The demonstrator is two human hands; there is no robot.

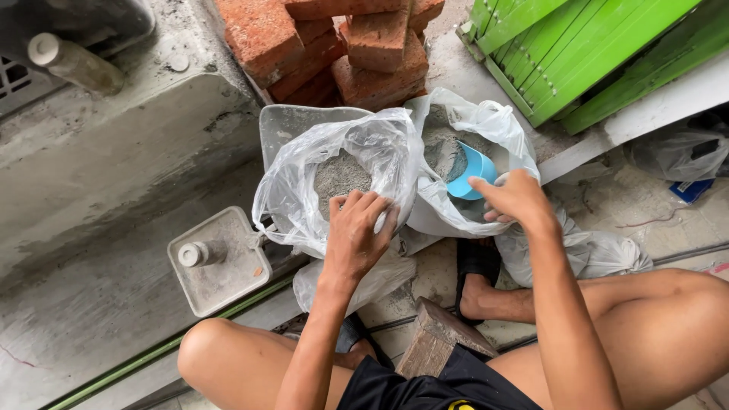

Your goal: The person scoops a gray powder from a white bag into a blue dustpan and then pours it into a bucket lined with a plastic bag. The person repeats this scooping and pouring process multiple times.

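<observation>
Taking the brick stack (342, 45) as our landmark, we see, far to its left, a dusty bottle (74, 64) lying on the concrete ledge (114, 182); below and left of the bricks rests a grey square float (220, 262) with a round knob. Directly below the bricks stands the left plastic bag (334, 175) of grey powder, its thin film soft and limp; we judge it heavy for its skin, easily torn, best gathered at the rim. Our left hand (355, 235) rests there, fingers (364, 206) curled loosely over the bag's near edge, pressing it rather than clenching. Below and right of the bricks, the second bag (471, 129) holds a blue scoop (472, 173); our right hand (512, 199) pinches its rim, fingers closed. Green boards (585, 45) lie right of the bricks.
</observation>
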